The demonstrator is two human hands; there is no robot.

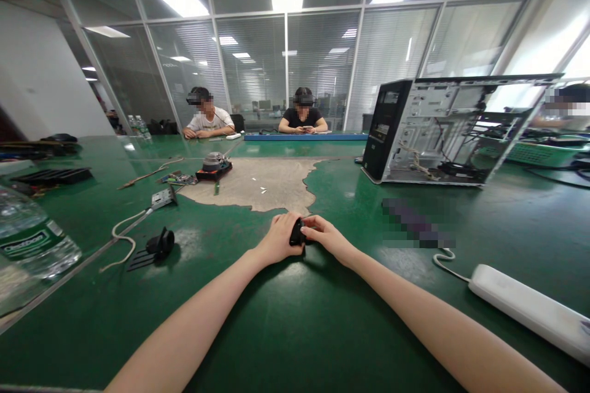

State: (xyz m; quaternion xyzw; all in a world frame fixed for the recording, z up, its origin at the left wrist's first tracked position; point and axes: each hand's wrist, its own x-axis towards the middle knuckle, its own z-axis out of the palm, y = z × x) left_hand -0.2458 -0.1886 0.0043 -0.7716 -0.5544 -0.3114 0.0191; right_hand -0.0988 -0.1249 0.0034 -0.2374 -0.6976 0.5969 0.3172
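Between my hands, just above or on the green table, is a small black plastic part; its exact kind is hidden by my fingers. My left hand wraps round it from the left. From the right, my right hand pinches its near side with thumb and fingers. To the left of my hands lies another black plastic piece with a round end and thin prongs. Beyond it sits a small metal bracket beside a pale cord.
An open computer case stands at the right, a white power strip nearer me. A large water bottle is at the left. A heatsink fan unit and circuit board lie ahead. Two people sit across the table.
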